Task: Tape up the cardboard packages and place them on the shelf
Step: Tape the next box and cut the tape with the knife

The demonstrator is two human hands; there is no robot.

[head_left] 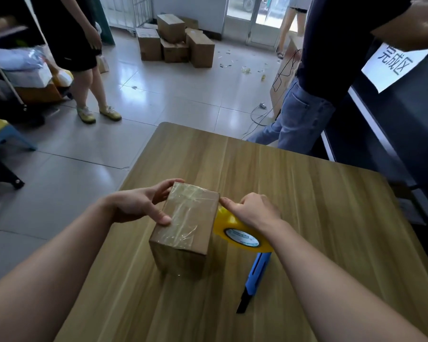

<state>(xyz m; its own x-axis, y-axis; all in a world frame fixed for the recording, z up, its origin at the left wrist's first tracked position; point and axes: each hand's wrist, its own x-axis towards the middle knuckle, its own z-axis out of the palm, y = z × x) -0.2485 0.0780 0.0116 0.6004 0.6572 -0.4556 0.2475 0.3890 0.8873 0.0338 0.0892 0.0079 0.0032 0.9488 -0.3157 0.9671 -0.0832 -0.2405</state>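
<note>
Both hands met at one cardboard package (185, 228) on the tabletop (307, 218): left hand (143, 203) gripped its left edge, right hand (255, 211) held a tape roll (240, 233) against its right side.

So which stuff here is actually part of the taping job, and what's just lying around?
In the job: cardboard box, yellow tape roll held against it, blue utility knife (likely for cutting), wooden table.
Lying about: stacked boxes on the floor, floor cable, blue-legged stool.
</note>
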